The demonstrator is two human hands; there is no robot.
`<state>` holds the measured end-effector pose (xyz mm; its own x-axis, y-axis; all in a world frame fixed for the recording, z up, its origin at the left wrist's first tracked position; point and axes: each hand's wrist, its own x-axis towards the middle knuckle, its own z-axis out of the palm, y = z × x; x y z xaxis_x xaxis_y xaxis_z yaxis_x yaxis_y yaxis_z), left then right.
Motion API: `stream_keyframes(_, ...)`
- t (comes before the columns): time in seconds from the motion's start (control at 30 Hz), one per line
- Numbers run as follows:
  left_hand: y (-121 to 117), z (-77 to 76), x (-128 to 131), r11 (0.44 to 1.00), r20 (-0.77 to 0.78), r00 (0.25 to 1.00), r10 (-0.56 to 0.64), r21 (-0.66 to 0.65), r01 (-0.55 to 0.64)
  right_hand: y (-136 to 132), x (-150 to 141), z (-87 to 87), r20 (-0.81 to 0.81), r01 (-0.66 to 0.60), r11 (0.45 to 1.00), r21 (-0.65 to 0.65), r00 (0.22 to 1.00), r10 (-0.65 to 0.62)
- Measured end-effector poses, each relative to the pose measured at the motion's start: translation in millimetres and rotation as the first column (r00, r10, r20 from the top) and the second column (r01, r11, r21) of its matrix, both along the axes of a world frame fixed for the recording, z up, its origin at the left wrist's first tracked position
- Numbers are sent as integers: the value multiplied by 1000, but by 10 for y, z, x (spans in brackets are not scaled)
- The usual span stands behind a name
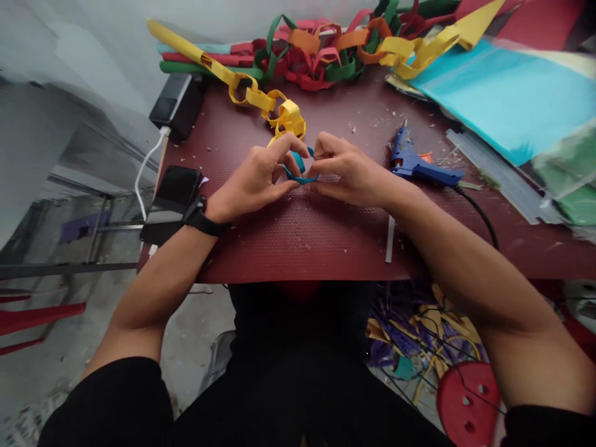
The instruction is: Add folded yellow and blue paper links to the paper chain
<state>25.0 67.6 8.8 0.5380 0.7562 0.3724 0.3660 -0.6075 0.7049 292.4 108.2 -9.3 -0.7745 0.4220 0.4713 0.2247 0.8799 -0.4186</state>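
Note:
Over the middle of the dark red table, a blue paper strip [298, 164] is bent into a loop between my two hands. My left hand [264, 174] grips the strip from the left with thumb and fingers. From the right, my right hand [347, 169] pinches it, its fingertips closed on the strip's end. Just beyond my left fingers, a yellow paper chain [289, 117] runs back toward the far left; whether the blue strip passes through its last link is hidden. A blue hot glue gun [419, 162] lies to the right of my right hand.
A multicoloured paper chain [321, 53] lies along the back. Blue paper sheets [507, 93] and clear glue sticks [498, 177] are at the right. A phone [179, 186] and a black power bank [173, 105] with a white cable sit near the left edge. Below is a red stool [465, 397].

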Motion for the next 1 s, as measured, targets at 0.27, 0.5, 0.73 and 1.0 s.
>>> stream_keyframes(0.27, -34, 8, 13, 997, -37, 999, 7, 77, -4, 4, -10, 11, 45, 7, 1000, -12, 999, -6)
stream_keyframes(0.5, 129, -7, -103, 922, 86, 945, 315, 209, -326, 2, 41, 110, 171, 95, 995, -43, 982, -86)
stream_keyframes(0.73, 335, -77, -230, 883, 142, 901, 410, 184, -431, -60, -44, 101, 239, 118, 989, 93, 961, -137)
stream_keyframes(1.0, 313, -112, -177, 955, 38, 961, 276, 107, -278, -90, -75, 132, 216, 3, 1000, -30, 976, 4)
